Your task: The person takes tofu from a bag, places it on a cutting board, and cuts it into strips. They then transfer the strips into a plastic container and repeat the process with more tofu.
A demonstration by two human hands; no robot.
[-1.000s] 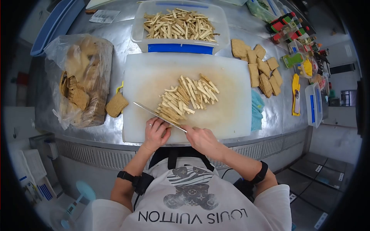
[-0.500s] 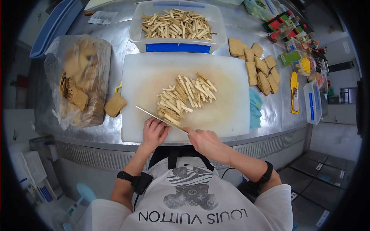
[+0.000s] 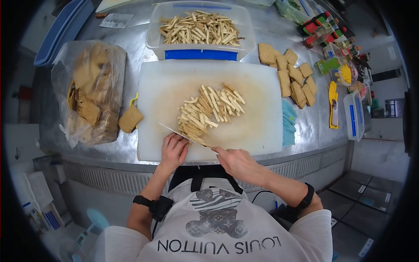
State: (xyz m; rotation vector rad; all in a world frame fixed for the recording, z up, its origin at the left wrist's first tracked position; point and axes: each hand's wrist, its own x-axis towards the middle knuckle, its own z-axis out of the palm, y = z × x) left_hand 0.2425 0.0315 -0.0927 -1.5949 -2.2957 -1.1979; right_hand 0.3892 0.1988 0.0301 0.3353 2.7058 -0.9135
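Observation:
My right hand (image 3: 237, 162) is wrapped round the handle of a knife (image 3: 174, 131), whose blade points up and left over the near edge of a white cutting board (image 3: 257, 87). Beside the blade, my left hand (image 3: 174, 149) has its fingers curled together at the near end of the strips; what lies under the fingertips is hidden. Beige tofu-like strips (image 3: 209, 107) lie in a loose pile on the board's middle, just beyond the blade.
A clear bin (image 3: 200, 53) of strips stands behind the board. At left are a plastic bag (image 3: 94, 94) of brown slabs and one loose slab (image 3: 130, 120). More slabs (image 3: 297, 74), a teal cloth (image 3: 288, 122) and a yellow-handled tool (image 3: 333, 105) lie at right.
The knife blade and my right hand have shifted slightly to the right. My left hand has barely moved, and the strip pile looks nearly the same.

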